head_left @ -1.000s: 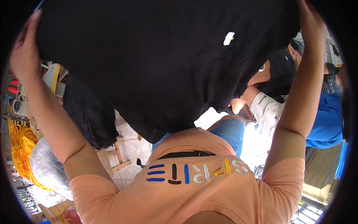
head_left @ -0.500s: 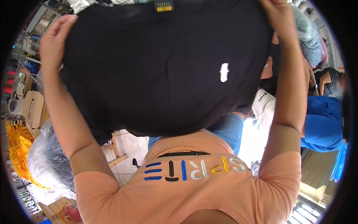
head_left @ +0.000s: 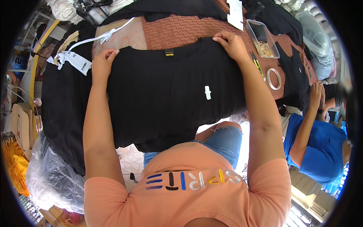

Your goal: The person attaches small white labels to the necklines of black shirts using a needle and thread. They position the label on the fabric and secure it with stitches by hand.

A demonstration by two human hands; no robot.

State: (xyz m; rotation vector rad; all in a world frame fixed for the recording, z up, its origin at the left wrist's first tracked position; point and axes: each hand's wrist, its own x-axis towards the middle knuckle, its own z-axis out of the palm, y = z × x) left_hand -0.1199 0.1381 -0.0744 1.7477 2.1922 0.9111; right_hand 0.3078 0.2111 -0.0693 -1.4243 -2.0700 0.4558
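The person is laying a black short-sleeved cotton shirt [head_left: 166, 94] flat across the work table, over its brown zigzag-patterned cloth cover [head_left: 181, 32]; this looks like the spreading step. The left hand [head_left: 101, 62] is pinching the shirt's left shoulder between thumb and fingers, and the right hand [head_left: 230, 44] is pressing down on the right shoulder with its fingers curled over the fabric edge. The shirt's hem is hanging off the near edge of the table. The next move probably calls for smoothing the body flat with both palms.

A small black-and-yellow neck label [head_left: 169, 53] is sitting at the collar, and a small white rectangular tag [head_left: 207, 92] on the chest. White paper hang tags on string [head_left: 72, 59] are lying toward the table's left edge. A clear plastic tray of small gold pieces [head_left: 262, 39] is resting near the far right corner, a white tape ring [head_left: 273, 78] just beside it.
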